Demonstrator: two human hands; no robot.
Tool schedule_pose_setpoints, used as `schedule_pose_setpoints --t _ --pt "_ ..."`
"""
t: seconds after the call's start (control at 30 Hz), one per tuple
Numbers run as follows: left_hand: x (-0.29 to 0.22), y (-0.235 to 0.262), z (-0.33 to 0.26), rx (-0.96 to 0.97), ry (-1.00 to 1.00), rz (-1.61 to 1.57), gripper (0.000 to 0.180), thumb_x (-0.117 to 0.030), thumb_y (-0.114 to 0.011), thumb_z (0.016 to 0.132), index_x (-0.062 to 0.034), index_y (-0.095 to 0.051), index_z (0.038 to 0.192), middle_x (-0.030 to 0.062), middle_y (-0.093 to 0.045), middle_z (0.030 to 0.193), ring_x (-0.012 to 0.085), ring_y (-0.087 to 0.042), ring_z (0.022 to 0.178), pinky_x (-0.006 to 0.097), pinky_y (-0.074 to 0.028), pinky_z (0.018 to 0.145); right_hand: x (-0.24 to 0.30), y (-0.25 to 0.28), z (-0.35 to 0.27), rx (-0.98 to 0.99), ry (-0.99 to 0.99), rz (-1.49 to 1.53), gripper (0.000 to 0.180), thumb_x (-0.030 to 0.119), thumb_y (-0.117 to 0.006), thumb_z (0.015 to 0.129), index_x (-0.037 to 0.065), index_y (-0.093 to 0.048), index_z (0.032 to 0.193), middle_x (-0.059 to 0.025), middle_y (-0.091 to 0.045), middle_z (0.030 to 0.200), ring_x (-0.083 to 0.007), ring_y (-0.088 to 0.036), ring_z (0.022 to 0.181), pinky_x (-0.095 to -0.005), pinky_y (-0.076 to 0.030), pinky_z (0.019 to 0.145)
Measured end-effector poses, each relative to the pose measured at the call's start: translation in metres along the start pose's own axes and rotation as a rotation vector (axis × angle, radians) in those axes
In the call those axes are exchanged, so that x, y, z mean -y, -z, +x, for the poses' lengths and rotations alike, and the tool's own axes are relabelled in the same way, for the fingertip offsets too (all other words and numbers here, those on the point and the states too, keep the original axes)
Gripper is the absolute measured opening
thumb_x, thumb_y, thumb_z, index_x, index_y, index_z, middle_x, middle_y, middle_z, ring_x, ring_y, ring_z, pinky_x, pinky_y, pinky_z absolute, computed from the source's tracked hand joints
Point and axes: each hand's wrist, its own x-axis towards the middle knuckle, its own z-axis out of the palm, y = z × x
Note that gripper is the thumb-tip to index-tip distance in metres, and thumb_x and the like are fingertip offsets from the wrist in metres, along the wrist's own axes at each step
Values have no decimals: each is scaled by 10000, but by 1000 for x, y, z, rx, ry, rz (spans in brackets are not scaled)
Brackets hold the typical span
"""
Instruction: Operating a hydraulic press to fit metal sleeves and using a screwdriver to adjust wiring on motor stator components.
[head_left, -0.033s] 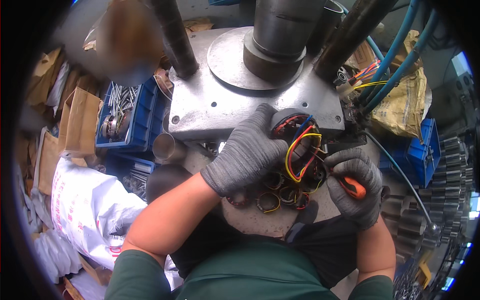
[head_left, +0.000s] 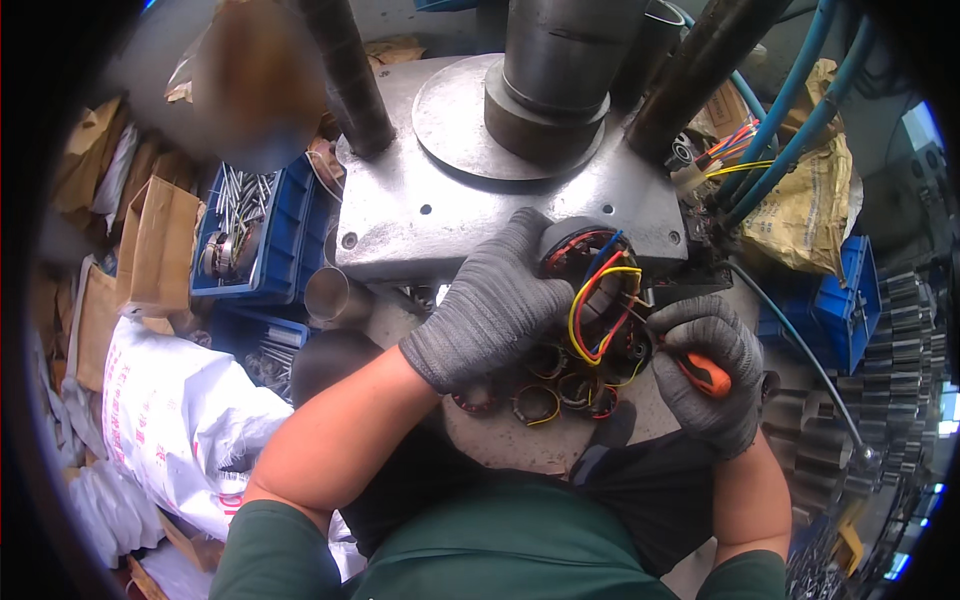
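Note:
My left hand (head_left: 500, 295), in a grey knitted glove, is closed round the side of a motor stator (head_left: 570, 240), tilted with its opening toward my right hand. Blue, red and yellow lead wires (head_left: 598, 345) loop out of the stator. Gloved too, my right hand (head_left: 705, 375) is wrapped round an orange-handled screwdriver (head_left: 712, 378). Its thin shaft points left to the stator's opening among the wires; whether the tip touches is too small to tell. Below, several more stators (head_left: 537, 404) with coloured leads lie on the floor between my legs.
Ahead stands a press with a steel bed (head_left: 390, 225), round plate (head_left: 450, 125) and dark columns (head_left: 345, 80). Blue bins (head_left: 285, 245) of metal rods and a white sack (head_left: 175, 420) are at left. Stacked metal cylinders (head_left: 905, 340) and a hose (head_left: 800, 330) are at right.

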Motion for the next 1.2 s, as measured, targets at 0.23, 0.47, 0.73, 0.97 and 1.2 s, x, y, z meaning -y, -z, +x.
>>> schedule_pose_setpoints --t 0.23,0.47,0.73,0.97,1.2 --pt "11 -1 6 11 -125 -39 620 -151 -849 845 44 -552 1354 133 -701 1206 152 -653 1110 319 -582 937 -3 4 0 12 15 8 303 -81 -792 739 36 -657 985 -160 -740 1046 -284 -754 911 -368 -607 810" --pt "12 -2 8 18 -48 -16 683 -143 -879 842 49 -528 1395 147 -696 1248 172 -658 1151 326 -580 981 -7 2 -2 25 -5 -9 297 -63 -807 743 38 -662 982 -165 -743 1070 -295 -758 925 -377 -611 816" --pt "8 -2 4 30 -46 -49 730 -113 -847 838 83 -479 1438 160 -677 1302 212 -654 1187 338 -561 1026 -3 6 -7 31 44 47 285 -83 -784 725 51 -658 943 -169 -747 1055 -298 -748 914 -382 -600 805" --pt "4 6 -2 -25 -94 259 646 -171 -813 843 43 -529 1383 203 -713 1190 224 -694 1120 361 -577 981 6 10 -15 -13 40 300 303 -79 -766 710 75 -646 941 -162 -746 1050 -274 -728 829 -367 -582 700" --pt "-6 5 -1 -30 -62 262 614 -205 -813 838 45 -556 1336 215 -727 1123 247 -717 1072 376 -587 933 16 -2 2 6 85 -85 235 -75 -698 718 44 -618 904 -170 -730 1029 -275 -703 802 -370 -557 715"
